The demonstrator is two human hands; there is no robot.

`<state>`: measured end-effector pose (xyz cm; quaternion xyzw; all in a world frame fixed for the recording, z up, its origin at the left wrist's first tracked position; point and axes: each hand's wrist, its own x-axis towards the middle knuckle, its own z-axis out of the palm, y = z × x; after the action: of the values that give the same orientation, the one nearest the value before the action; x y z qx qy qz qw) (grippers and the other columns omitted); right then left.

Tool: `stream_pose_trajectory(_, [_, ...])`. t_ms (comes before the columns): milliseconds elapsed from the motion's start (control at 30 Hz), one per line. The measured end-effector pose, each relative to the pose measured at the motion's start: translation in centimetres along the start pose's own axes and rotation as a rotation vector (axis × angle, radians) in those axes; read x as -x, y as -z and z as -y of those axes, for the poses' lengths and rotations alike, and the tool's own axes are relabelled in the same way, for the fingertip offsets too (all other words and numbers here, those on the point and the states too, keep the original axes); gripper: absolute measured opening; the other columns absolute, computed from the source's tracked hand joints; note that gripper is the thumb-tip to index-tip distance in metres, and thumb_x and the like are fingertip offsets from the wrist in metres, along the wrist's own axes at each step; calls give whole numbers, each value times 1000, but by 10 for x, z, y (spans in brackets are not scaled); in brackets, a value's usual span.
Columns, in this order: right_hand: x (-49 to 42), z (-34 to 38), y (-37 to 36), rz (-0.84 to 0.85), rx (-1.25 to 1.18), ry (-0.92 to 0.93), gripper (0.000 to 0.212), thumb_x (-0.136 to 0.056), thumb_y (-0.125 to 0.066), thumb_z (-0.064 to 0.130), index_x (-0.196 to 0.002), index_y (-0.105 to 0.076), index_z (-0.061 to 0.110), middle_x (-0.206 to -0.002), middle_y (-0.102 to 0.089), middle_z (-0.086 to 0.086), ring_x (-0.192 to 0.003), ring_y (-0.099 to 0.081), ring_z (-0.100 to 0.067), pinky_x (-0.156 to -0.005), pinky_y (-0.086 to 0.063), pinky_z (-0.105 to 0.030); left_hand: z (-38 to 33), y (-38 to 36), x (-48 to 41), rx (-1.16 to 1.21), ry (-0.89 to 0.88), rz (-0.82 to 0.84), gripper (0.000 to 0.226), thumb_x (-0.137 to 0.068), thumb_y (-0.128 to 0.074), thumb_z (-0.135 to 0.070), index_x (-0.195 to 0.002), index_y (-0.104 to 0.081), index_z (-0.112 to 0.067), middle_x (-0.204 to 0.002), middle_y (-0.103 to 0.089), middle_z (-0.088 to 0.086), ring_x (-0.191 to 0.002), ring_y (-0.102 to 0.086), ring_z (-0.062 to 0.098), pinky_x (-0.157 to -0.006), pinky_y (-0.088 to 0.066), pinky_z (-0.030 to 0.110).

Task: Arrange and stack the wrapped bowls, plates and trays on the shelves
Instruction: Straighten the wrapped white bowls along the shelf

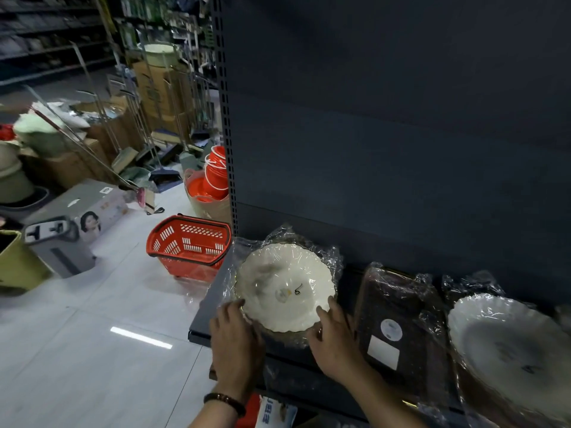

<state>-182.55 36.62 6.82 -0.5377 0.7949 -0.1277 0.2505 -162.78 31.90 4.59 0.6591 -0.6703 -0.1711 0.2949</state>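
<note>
One wrapped white bowl [284, 288], left end of shelf [202, 322], dark wrapped tray [398, 319] just beside: your left hand [236, 333] and right hand [335, 342], each grip pinching its near rim.

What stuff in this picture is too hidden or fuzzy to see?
Head view:
- Left white scalloped wrapped bowl: near rim hidden by the left hand and right hand gripping it.
- Dark rectangular wrapped tray: label writing too small.
- Right white scalloped wrapped bowl: cut off by the frame's right edge.
</note>
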Motion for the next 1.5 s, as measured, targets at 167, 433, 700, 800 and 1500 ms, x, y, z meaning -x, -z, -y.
stream_pose_trajectory(167, [1, -4, -10, -25, 10, -3, 57, -105, -51, 47, -157, -39, 28, -176, 9, 10, -159, -3, -23, -128, -18, -55, 2, -2, 2, -17, -6, 83, 53, -85, -86, -18, -133, -66, -12, -132, -63, 9, -111, -61, 37, -88, -58, 48])
stream_pose_trajectory(433, [-10, -2, -4, 66, -47, -63, 52, -110, -42, 36, -161, -38, 28, -176, 10, 15, -152, -26, -29, -122, -25, -54, 11, -9, -1, -168, -48, 87, 41, -83, -86, -30, -120, -74, -17, -129, -66, 1, -98, -64, 35, -70, -60, 46])
stream_pose_trajectory(700, [-9, -27, 30, 19, -437, -22, 43, -106, -54, 27, -149, -51, 24, -133, -54, 10, -135, -55, -20, -109, -45, -35, -2, -9, 2, -195, -99, 136, 39, -81, -83, -31, -116, -70, -17, -119, -65, 13, -96, -64, 42, -73, -59, 49])
stream_pose_trajectory(800, [10, -46, 61, -116, -512, -41, 40, -106, -55, 18, -144, -58, 28, -120, -69, 9, -104, -69, -12, -87, -54, -25, -29, -11, 8, -103, -163, 94, 39, -82, -85, -28, -115, -67, -20, -116, -65, 12, -94, -64, 35, -75, -58, 45])
stream_pose_trajectory(1500, [184, -315, 167, -752, -559, -616, 10, -95, -72, 28, -99, -64, 26, -89, -69, 7, -82, -64, -21, -74, -47, -40, -283, -162, 149, 236, -462, 676, 18, -86, -76, -25, -81, -60, -29, -77, -70, -13, -75, -68, 6, -70, -51, 24])
